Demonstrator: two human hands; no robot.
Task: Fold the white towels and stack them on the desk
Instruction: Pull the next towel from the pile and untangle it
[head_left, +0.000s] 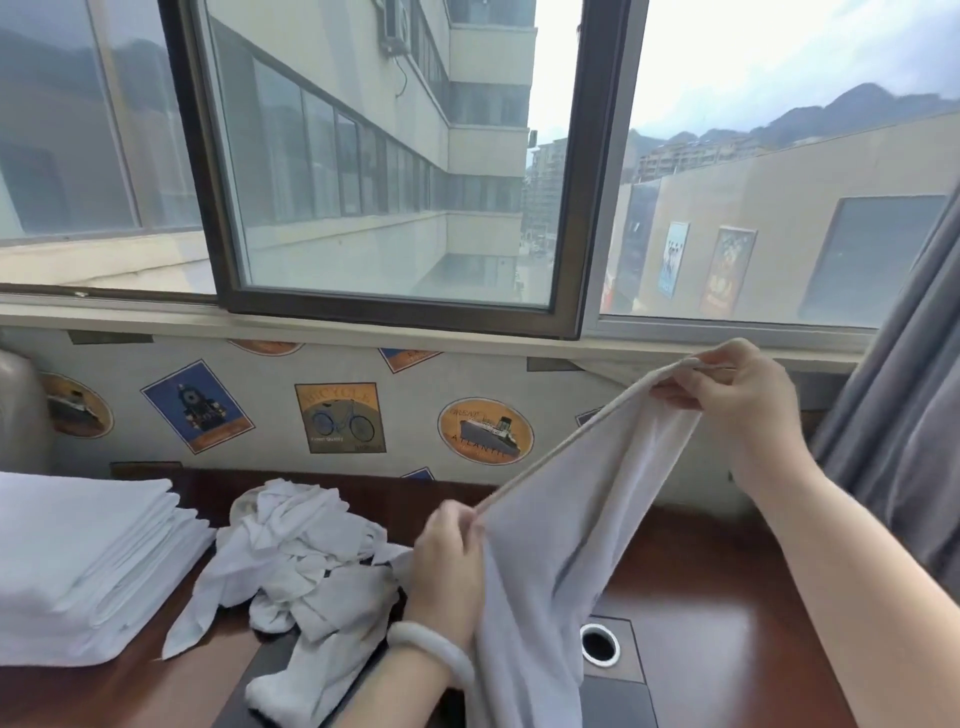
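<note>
Both hands pinch one towel (566, 519) edge: left hand (449, 561) low, right hand (737, 389) raised, cloth hanging over desk (727, 597) | crumpled pile (306, 561) centre | folded stack (88, 556) left

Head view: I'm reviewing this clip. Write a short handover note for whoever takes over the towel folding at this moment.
Left hand: pinches the lower end of one edge of a towel.
Right hand: pinches the same edge higher up. The towel hangs unfolded from both hands over the desk.
Stack of folded towels: on the desk, at the left.
Pile of crumpled towels: mid-desk, beside the stack.
Done: the stack.
Left: fold the held towel, add it to the stack, then work through the pile.
</note>
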